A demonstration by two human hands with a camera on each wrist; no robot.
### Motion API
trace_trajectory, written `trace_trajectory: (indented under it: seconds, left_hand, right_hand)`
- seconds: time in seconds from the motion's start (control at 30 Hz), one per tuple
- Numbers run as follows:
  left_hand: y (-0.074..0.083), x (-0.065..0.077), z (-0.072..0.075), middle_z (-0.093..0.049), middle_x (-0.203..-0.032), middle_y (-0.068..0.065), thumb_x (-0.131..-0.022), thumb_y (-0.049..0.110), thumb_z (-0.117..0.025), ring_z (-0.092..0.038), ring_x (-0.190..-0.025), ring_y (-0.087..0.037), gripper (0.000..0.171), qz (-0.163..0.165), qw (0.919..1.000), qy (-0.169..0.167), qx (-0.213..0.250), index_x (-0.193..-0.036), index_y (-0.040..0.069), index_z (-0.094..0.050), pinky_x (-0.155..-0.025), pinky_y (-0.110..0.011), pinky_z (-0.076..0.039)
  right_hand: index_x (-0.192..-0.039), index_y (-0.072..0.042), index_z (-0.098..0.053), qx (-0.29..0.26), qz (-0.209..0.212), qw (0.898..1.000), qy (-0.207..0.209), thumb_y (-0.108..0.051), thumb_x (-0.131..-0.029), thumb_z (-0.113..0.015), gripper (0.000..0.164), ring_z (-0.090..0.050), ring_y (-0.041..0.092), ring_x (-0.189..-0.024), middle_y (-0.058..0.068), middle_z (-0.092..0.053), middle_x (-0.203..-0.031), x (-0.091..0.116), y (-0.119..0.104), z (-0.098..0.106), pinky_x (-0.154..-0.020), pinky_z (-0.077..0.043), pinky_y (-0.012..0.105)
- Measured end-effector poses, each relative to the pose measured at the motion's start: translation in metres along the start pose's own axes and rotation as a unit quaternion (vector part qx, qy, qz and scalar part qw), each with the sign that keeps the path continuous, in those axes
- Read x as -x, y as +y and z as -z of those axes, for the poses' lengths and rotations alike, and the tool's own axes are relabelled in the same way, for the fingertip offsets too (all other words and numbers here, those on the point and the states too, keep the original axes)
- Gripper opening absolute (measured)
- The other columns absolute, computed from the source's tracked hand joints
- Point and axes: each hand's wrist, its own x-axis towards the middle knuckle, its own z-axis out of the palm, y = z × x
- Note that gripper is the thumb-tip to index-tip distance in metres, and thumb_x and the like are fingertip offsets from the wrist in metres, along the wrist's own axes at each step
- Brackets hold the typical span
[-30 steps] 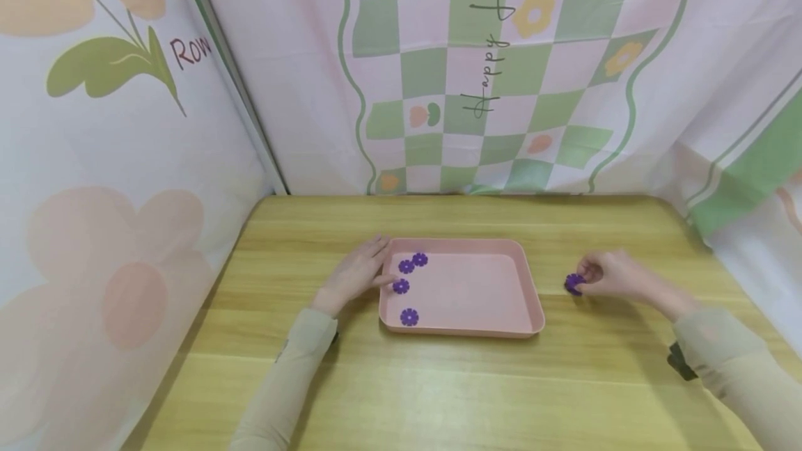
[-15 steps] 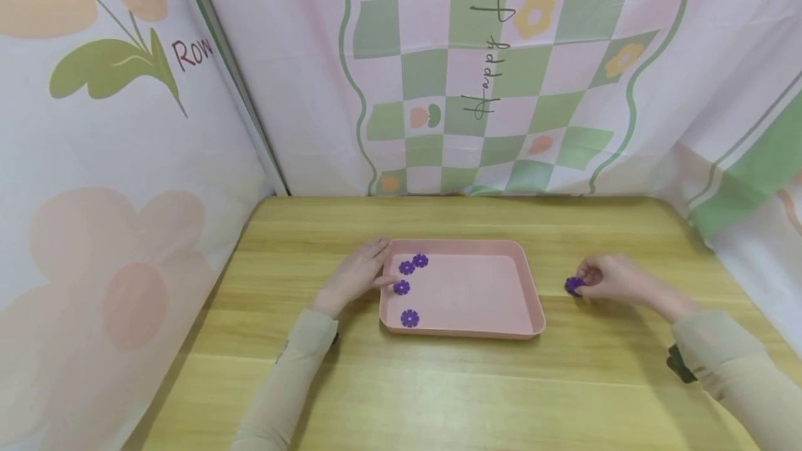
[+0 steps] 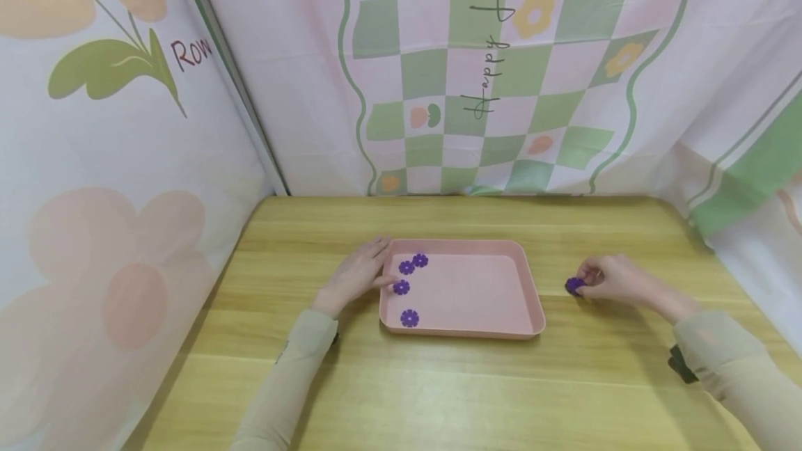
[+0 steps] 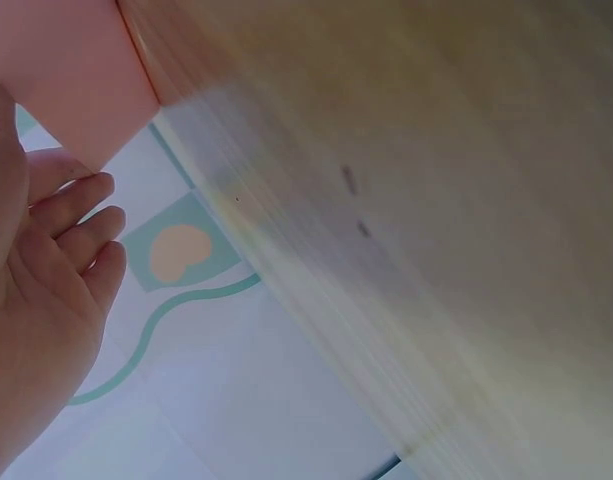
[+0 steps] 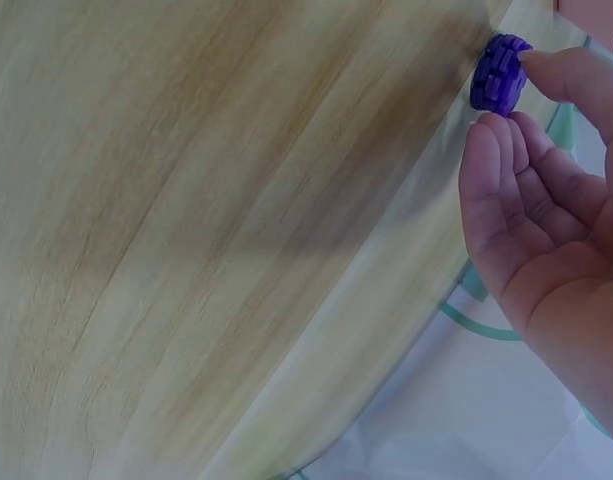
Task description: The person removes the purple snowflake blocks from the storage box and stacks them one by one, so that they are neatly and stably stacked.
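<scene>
Though head-view only, four tray discs [image 3: 410,318]

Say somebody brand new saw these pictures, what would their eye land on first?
Probably the shallow pink rectangular tray mid-table, with four purple flower-shaped discs near its left end, where the left hand rests. Next, right of the tray, the right hand pinches what looks like a small stack of purple notched discs. Beyond the wooden table, a green-and-pink checkered cloth hangs upright.
</scene>
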Motion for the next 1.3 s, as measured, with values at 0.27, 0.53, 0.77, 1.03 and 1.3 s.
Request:
trace_trajectory:
  seconds: [0.27, 0.53, 0.77, 1.03, 1.3]
  left_hand:
    - [0.0, 0.001, 0.0, -0.035, -0.159, -0.02, -0.095, 0.051, -0.057, -0.033, -0.149, -0.034, 0.081, 0.0, 1.0, 0.001, 0.0, -0.151, -0.002, -0.033, -0.125, -0.049, -0.03]
    - [-0.001, 0.0, -0.002, -0.035, -0.158, -0.02, -0.095, 0.052, -0.057, -0.033, -0.149, -0.033, 0.081, -0.003, 0.9999, 0.006, -0.01, -0.15, -0.003, -0.033, -0.125, -0.048, -0.031]
    - [-0.001, 0.0, -0.002, -0.035, -0.159, -0.02, -0.095, 0.051, -0.057, -0.033, -0.149, -0.033, 0.081, -0.002, 1.0, 0.005, -0.008, -0.151, -0.002, -0.033, -0.124, -0.048, -0.031]
    - [-0.002, 0.0, -0.001, -0.035, -0.158, -0.02, -0.095, 0.052, -0.057, -0.034, -0.149, -0.033, 0.081, -0.002, 1.0, 0.004, -0.007, -0.151, -0.002, -0.033, -0.124, -0.048, -0.031]
    - [-0.002, 0.0, -0.002, -0.035, -0.159, -0.02, -0.094, 0.053, -0.057, -0.034, -0.149, -0.033, 0.082, 0.0, 0.9999, 0.005, -0.012, -0.151, -0.002, -0.033, -0.125, -0.048, -0.031]
  right_hand:
    - [-0.09, -0.008, -0.069, -0.009, 0.009, 1.0, 0.003, -0.022, -0.077, -0.083, 0.024, -0.063, 0.003, -0.071, -0.002, -0.072, -0.082, 0.001, 0.0, -0.001, -0.063, -0.054, 0.016]
    - [-0.09, -0.008, -0.069, -0.011, 0.012, 1.0, 0.004, -0.022, -0.077, -0.083, 0.024, -0.062, 0.002, -0.069, -0.002, -0.072, -0.081, 0.001, 0.0, 0.0, -0.062, -0.054, 0.016]
    - [-0.089, -0.01, -0.068, -0.005, 0.014, 1.0, 0.008, -0.024, -0.078, -0.082, 0.023, -0.061, 0.003, -0.07, -0.003, -0.071, -0.081, 0.002, 0.0, 0.001, -0.062, -0.053, 0.017]
    - [-0.089, -0.009, -0.068, 0.011, 0.034, 0.999, 0.034, -0.021, -0.081, -0.08, 0.019, -0.062, 0.002, -0.068, -0.003, -0.07, -0.08, -0.001, -0.002, 0.01, -0.064, -0.055, 0.019]
    - [-0.091, -0.006, -0.069, 0.03, 0.059, 0.997, 0.049, -0.017, -0.08, -0.08, 0.019, -0.061, 0.001, -0.069, -0.004, -0.07, -0.08, -0.008, -0.022, 0.018, -0.064, -0.056, 0.02]
